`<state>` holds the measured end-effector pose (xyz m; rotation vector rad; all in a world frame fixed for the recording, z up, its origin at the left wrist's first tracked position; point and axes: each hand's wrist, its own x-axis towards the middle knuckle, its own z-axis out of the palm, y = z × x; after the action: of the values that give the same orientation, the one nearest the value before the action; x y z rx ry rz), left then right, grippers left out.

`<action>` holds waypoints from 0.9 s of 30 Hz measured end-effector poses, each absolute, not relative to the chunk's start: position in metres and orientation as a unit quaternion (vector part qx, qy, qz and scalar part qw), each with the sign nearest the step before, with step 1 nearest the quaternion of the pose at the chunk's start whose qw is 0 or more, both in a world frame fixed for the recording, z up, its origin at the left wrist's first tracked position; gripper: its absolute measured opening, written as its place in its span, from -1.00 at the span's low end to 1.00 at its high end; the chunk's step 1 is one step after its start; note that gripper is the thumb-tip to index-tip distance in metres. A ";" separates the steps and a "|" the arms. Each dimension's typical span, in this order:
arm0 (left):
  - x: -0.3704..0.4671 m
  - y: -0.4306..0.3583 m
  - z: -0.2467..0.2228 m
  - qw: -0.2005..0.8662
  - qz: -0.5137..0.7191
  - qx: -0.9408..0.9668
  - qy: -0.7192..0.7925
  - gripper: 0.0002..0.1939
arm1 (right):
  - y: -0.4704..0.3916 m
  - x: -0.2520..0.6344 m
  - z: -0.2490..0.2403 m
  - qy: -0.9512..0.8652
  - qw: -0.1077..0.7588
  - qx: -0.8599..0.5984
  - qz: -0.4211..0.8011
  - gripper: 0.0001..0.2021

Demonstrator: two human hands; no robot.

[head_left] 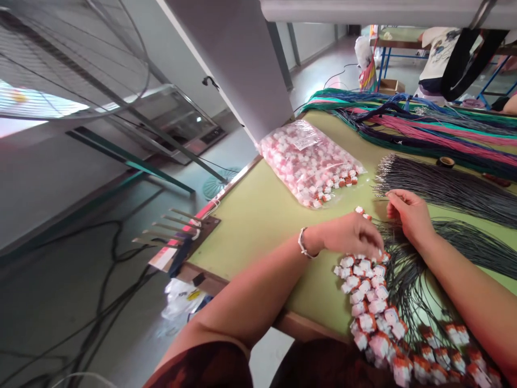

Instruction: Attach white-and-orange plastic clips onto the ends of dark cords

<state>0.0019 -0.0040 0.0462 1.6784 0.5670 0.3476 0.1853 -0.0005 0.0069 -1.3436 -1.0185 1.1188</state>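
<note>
My left hand point(355, 234), with a white bracelet at its wrist, is closed above a pile of white and orange connectors point(365, 291); what its fingers hold is too small to name. To its right, my right hand point(407, 213) is pinched near the metal-tipped ends of a black wire bundle point(452, 186); anything between its fingertips cannot be made out. Loose black wires point(407, 285) run beside the connector pile. Two loose connectors point(359, 210) lie just beyond my left hand.
A clear bag of connectors point(311, 161) lies on the green table point(242, 226). Colored wires point(424, 124) and a tape roll point(445, 161) are at the back right. A pronged metal rack point(177, 231) sits at the left edge. Another person point(438, 56) is behind.
</note>
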 end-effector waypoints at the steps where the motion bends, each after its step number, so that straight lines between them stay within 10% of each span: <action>1: 0.001 -0.006 0.051 0.599 0.136 0.760 0.212 -0.92 | 0.000 0.184 0.006 -0.407 0.541 -0.559 0.479 -0.69; 9: -0.032 0.028 0.040 0.134 0.146 0.772 0.603 -0.87 | -0.003 0.182 0.002 -0.490 0.439 -0.572 0.489 -0.72; 16: -0.028 0.031 0.031 0.044 -0.015 0.818 0.573 -0.70 | 0.000 0.182 0.007 -0.504 0.393 -0.579 0.506 -0.72; 20: -0.028 0.031 0.031 0.152 0.179 0.769 0.595 -0.78 | -0.002 0.180 0.008 -0.498 0.399 -0.573 0.513 -0.83; 27: -0.007 0.027 0.021 0.687 0.362 0.434 0.458 -0.92 | -0.008 0.175 0.005 -0.516 0.450 -0.556 0.471 -0.87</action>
<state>-0.0070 0.0265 0.0210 0.9709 1.0249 0.8103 0.1746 -0.0080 0.0049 -1.3737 -1.2763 1.1657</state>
